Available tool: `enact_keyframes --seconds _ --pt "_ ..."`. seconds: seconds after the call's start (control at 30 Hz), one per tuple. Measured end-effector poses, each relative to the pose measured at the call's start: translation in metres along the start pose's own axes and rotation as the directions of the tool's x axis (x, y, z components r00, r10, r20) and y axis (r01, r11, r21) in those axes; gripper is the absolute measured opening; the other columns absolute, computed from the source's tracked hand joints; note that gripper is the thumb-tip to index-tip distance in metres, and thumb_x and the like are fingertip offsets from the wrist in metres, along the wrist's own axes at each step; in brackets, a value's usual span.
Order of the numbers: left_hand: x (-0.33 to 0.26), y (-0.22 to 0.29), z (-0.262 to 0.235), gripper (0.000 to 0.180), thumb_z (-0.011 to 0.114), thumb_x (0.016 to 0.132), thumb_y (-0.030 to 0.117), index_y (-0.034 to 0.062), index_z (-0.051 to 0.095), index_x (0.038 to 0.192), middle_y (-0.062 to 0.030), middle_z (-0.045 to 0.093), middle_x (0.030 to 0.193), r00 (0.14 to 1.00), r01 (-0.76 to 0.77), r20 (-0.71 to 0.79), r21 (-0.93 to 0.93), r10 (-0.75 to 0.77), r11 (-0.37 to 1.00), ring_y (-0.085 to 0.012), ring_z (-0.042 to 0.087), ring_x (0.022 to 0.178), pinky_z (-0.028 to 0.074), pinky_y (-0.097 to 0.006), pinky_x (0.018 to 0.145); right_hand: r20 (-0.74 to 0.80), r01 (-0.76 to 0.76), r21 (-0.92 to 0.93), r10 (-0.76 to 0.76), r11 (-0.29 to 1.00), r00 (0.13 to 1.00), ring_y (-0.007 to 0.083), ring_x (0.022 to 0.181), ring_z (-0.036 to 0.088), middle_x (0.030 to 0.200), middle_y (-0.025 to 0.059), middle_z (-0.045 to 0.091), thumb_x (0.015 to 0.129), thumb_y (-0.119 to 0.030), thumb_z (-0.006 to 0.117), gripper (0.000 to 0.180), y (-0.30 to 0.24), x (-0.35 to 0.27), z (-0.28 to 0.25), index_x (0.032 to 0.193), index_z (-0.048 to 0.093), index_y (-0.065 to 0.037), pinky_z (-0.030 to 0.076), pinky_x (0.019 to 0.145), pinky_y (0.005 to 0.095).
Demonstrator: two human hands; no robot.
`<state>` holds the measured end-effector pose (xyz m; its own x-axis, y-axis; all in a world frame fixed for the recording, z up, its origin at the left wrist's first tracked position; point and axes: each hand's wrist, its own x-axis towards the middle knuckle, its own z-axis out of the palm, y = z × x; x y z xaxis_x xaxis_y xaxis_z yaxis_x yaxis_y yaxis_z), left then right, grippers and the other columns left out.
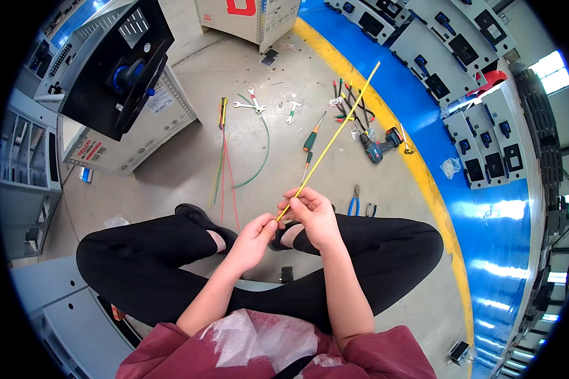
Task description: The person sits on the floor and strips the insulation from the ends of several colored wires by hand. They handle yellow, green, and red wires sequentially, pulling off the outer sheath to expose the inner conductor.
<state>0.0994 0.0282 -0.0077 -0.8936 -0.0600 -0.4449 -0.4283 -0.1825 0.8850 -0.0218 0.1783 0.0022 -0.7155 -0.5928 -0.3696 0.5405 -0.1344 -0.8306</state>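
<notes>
A long, thin yellow tube [335,134] slants up and to the right from my two hands, almost straight; whether it is hollow or a wire is too fine to make out. My left hand [256,235] pinches its near end between thumb and fingertips. Close beside it, my right hand [312,216] is closed around the tube a little higher up. Beyond my hands, two screwdrivers with dark green handles [310,140] lie on the floor. Thin red, green and yellow strands [223,158] are spread out to the left.
Wrenches [251,105], pliers [355,104], a cordless drill [377,149] and blue-handled cutters [354,203] lie on the floor. At left, a black panel [117,76] stands on a carton [164,107]. Grey panels [487,142] with blue parts line the blue floor at right. My crossed legs flank the hands.
</notes>
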Motion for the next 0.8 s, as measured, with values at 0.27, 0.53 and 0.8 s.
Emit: enact_keyframes --seconds 0.27,0.53,0.8 --pt "0.003 -0.01 0.017 0.02 0.058 0.103 0.016 0.0009 0.07 0.099 0.0023 0.054 0.075 0.957 -0.074 -0.27 0.124 0.105 0.99 -0.0076 0.045 0.071 0.038 -0.024 0.064 -0.178 0.059 -0.07 -0.07 0.996 0.982 0.0254 0.084 0.074 0.097 0.0193 0.072 0.106 -0.017 0.054 0.029 0.008 0.0 0.012 0.123 0.059 0.005 0.062 0.075 0.0351" --pt "-0.004 0.005 0.021 0.021 0.058 0.102 0.02 0.0025 0.07 0.103 -0.0148 0.062 0.07 0.954 -0.012 -0.267 0.418 0.135 0.909 -0.0219 0.055 0.057 0.044 -0.035 0.057 -0.287 0.116 0.092 -0.085 0.989 0.954 0.0351 0.078 0.076 0.09 0.0228 0.072 0.108 -0.031 0.05 0.038 -0.012 -0.002 -0.017 0.103 0.062 0.005 0.064 0.066 0.0393" --pt "-0.001 0.0 0.011 0.021 0.058 0.102 0.019 0.0023 0.07 0.102 -0.0135 0.06 0.068 0.959 -0.064 -0.229 0.405 0.169 0.912 -0.0215 0.054 0.058 0.042 -0.036 0.057 -0.324 0.081 0.118 -0.039 0.99 0.945 0.0343 0.079 0.076 0.09 0.0217 0.072 0.108 -0.031 0.05 0.037 -0.009 0.002 -0.013 0.104 0.062 0.004 0.064 0.067 0.0386"
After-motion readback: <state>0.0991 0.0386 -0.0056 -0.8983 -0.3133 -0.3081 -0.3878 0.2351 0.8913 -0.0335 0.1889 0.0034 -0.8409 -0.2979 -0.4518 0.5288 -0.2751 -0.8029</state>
